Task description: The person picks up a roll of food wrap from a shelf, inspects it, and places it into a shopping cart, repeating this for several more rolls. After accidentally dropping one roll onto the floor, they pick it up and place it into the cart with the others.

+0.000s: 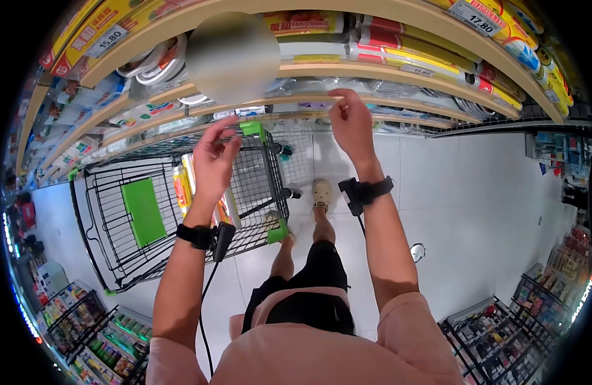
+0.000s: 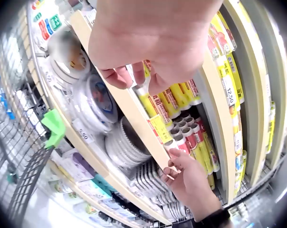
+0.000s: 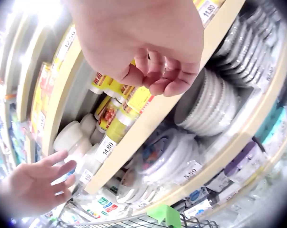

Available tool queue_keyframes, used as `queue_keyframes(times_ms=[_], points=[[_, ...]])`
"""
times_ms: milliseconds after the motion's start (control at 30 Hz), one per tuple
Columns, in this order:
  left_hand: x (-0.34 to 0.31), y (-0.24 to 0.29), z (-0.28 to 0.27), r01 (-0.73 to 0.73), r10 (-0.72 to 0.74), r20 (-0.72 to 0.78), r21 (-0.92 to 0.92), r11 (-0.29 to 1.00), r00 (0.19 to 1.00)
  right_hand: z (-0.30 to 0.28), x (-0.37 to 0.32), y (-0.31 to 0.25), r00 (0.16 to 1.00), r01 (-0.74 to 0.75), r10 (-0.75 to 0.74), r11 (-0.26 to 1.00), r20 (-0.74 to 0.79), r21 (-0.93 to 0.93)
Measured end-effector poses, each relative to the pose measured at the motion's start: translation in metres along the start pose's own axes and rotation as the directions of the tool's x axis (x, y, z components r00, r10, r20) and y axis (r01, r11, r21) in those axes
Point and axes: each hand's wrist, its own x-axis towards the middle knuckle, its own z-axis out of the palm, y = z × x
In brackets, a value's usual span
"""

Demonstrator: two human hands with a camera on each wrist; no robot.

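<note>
My left hand [image 1: 214,157] is raised before the shelves, fingers loosely bent, holding nothing. Spread fingers of the same hand [image 3: 44,183] show at the lower left of the right wrist view. My right hand [image 1: 352,125] is lifted before the shelf boards, its fingers loosely curled around nothing. In the left wrist view, the right hand's fingertips [image 2: 174,159] are right at the shelf edge, by boxed rolls with white ends [image 2: 186,135]. Yellow packaged rolls [image 2: 169,102] lie on that shelf behind my left hand.
A wire shopping cart [image 1: 132,173] with green parts stands to my left, carrying a few packaged rolls [image 1: 182,186]. Stacked pale bowls [image 3: 207,104] and wrapped round containers [image 3: 167,152] fill the lower shelf. Price tags [image 3: 107,148] line the shelf edges. More racks [image 1: 501,340] stand behind me.
</note>
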Motion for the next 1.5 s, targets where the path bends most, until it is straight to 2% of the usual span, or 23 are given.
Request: queue_keyframes(times_ms=[67,167,267,367,533,567,633,700,800,867,933,1000,1067,1133,1233,1267,1300,1333,1400,1433,1500], points=[[0.030,0.014,0.020,-0.009,0.010,-0.022,0.011,1.000,1.000,0.001,0.025,-0.013,0.995,0.069,-0.059,0.989,-0.081,0.132],[0.072,0.033,0.045,-0.081,0.084,-0.033,0.092,0.992,0.996,0.003,0.061,-0.021,0.898,0.350,-0.346,0.936,-0.272,-0.035],[0.105,0.034,0.061,-0.096,0.104,-0.049,0.132,0.987,0.993,0.004,0.094,-0.023,0.937,0.260,-0.259,0.965,-0.234,-0.028],[0.133,0.036,0.073,-0.033,0.039,-0.069,0.091,0.995,0.997,0.010,0.123,-0.025,0.993,-0.025,0.002,0.982,-0.121,-0.186],[0.166,0.048,0.086,0.173,-0.173,-0.038,-0.004,0.985,0.984,0.005,0.144,-0.025,0.993,-0.082,0.101,0.969,0.068,-0.234],[0.169,0.048,0.087,0.161,-0.163,-0.022,-0.083,0.984,0.986,0.004,0.145,-0.023,0.989,-0.090,0.115,0.967,0.090,-0.240],[0.175,0.047,0.082,0.210,-0.213,-0.027,-0.086,0.974,0.977,0.000,0.146,-0.020,0.996,-0.044,0.058,0.978,0.062,-0.204],[0.175,0.047,0.075,0.218,-0.226,-0.070,-0.112,0.970,0.972,-0.003,0.140,-0.018,0.996,-0.060,0.060,0.998,0.063,-0.013],[0.155,0.048,0.070,0.138,-0.160,-0.153,-0.147,0.979,0.975,-0.012,0.119,-0.027,0.992,-0.126,0.120,0.975,0.044,0.181],[0.129,0.056,0.070,0.029,-0.049,-0.171,-0.113,0.993,0.984,-0.014,0.100,-0.023,0.999,0.025,-0.016,0.945,-0.031,0.326],[0.109,0.050,0.065,-0.028,-0.015,-0.194,-0.219,0.975,0.981,-0.014,0.077,-0.026,0.988,0.140,-0.100,0.908,-0.121,0.395],[0.086,0.048,0.059,-0.090,0.046,-0.211,-0.204,0.975,0.976,-0.022,0.050,-0.037,0.987,0.151,-0.113,0.891,-0.113,0.428],[0.055,0.066,0.058,-0.069,0.017,-0.248,-0.204,0.977,0.969,-0.018,0.023,-0.042,0.984,0.173,-0.134,0.874,-0.118,0.454],[0.025,0.075,0.054,-0.068,-0.009,-0.265,-0.280,0.957,0.964,-0.005,-0.005,-0.036,0.977,0.207,-0.160,0.857,-0.137,0.472],[-0.018,0.097,0.049,-0.139,0.069,-0.286,-0.233,0.962,0.956,-0.013,-0.039,-0.065,0.999,0.001,0.015,0.878,-0.029,0.478],[-0.033,0.105,0.044,-0.147,0.076,-0.292,-0.229,0.962,0.953,-0.015,-0.051,-0.075,0.999,0.021,-0.002,0.884,-0.040,0.467],[-0.047,0.100,0.030,-0.090,0.078,-0.256,-0.036,0.995,0.963,-0.016,-0.064,-0.084,0.998,0.042,-0.021,0.888,-0.052,0.459],[-0.062,0.109,0.024,-0.043,0.012,-0.245,-0.118,0.992,0.970,-0.016,-0.078,-0.093,0.997,0.062,-0.037,0.888,-0.063,0.455],[-0.089,0.109,0.008,-0.065,0.003,-0.279,-0.213,0.975,0.960,-0.019,-0.100,-0.109,0.999,-0.043,0.033,0.837,0.028,0.545],[-0.100,0.104,-0.004,-0.050,-0.027,-0.249,-0.296,0.954,0.968,-0.020,-0.112,-0.116,0.994,-0.103,0.068,0.808,0.082,0.580],[-0.118,0.095,-0.029,-0.021,-0.067,-0.174,-0.459,0.888,0.982,-0.020,-0.129,-0.130,0.988,-0.086,-0.009,0.785,0.151,0.614]])
